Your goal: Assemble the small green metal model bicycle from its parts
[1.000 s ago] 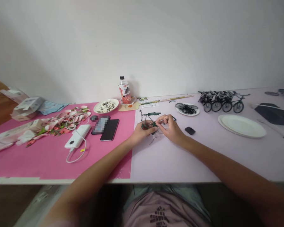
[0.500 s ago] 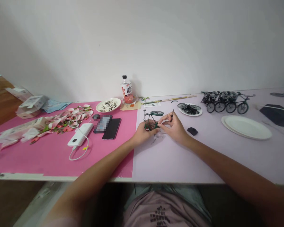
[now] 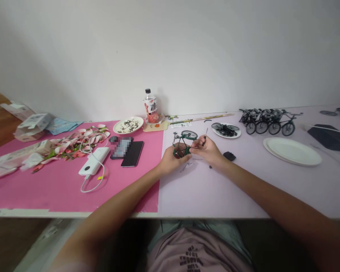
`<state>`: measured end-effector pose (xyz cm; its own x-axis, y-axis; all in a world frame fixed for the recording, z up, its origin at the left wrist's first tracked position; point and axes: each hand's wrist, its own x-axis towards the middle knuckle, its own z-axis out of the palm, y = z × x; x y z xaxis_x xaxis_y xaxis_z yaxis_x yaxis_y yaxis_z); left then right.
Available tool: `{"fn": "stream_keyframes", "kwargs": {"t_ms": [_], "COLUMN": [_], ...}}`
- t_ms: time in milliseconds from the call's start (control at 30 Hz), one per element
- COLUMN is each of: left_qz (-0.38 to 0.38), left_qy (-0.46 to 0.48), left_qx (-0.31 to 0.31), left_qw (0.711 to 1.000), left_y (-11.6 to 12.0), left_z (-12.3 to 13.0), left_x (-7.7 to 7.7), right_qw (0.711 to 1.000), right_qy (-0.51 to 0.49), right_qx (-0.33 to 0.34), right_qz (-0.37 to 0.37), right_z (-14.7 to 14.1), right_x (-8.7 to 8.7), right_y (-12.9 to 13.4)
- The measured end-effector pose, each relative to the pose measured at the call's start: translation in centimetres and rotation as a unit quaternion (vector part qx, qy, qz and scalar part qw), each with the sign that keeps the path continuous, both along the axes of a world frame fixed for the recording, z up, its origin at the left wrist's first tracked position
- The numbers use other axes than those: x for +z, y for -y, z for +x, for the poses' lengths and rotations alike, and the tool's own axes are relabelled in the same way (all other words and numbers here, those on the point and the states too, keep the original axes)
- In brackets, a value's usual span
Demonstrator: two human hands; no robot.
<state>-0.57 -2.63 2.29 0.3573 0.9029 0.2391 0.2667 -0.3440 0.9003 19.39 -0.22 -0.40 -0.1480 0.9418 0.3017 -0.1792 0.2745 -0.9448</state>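
Note:
A green and black miniature bicycle (image 3: 184, 145) is in my left hand (image 3: 171, 158), whose fingers are closed round its lower part. One spoked wheel (image 3: 189, 134) points up and away from me. My right hand (image 3: 206, 149) is at the bicycle's right side, fingers pinched. A thin rod-like tool (image 3: 206, 133) sticks up from that hand; its other end is hidden by the fingers. Just right of my right wrist lies a small black piece (image 3: 229, 156) on the table.
Several miniature bicycles (image 3: 268, 121) stand at the back right, beside a plate of black parts (image 3: 237, 135). Stacked white plates (image 3: 293, 151) lie nearer. On the pink left side are two phones (image 3: 133, 154), a white power bank (image 3: 94, 161), artificial petals (image 3: 73, 145) and a bottle (image 3: 151, 109).
The bicycle has turned slightly, its upper wheel showing rounder. My right hand has shifted a little against it, with the thin tool still held. The whole view has shifted slightly.

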Motion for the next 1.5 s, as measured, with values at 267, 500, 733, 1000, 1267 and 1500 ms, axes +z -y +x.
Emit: {"fn": "stream_keyframes", "kwargs": {"t_ms": [267,500,733,1000,1267,1500], "left_qz": [0.010,0.026,0.009,0.053,0.066,0.063], "left_qy": [0.014,0.005,0.038,0.018,0.026,0.021], "left_qx": [0.004,0.016,0.047,0.124,0.135,0.136], "left_qw": [1.000,1.000,0.998,0.991,0.988,0.988], "left_y": [0.2,-0.2,-0.3,-0.8,-1.0,-0.9], "left_z": [0.1,0.0,0.2,0.0,0.0,0.0], "left_x": [0.3,-0.5,-0.4,-0.6,-0.5,-0.7], "right_qw": [0.999,0.999,0.985,0.903,0.884,0.857], "right_qy": [-0.040,-0.030,0.108,0.306,0.327,0.338], "right_qx": [0.006,-0.009,-0.084,-0.173,-0.170,-0.182], "right_qz": [-0.002,0.029,0.105,0.246,0.288,0.343], "right_z": [-0.1,-0.7,-0.5,0.3,-0.1,-0.3], "right_x": [0.4,0.7,0.9,2.3,1.7,1.8], "right_y": [0.2,0.7,1.3,2.0,1.9,1.7]}}
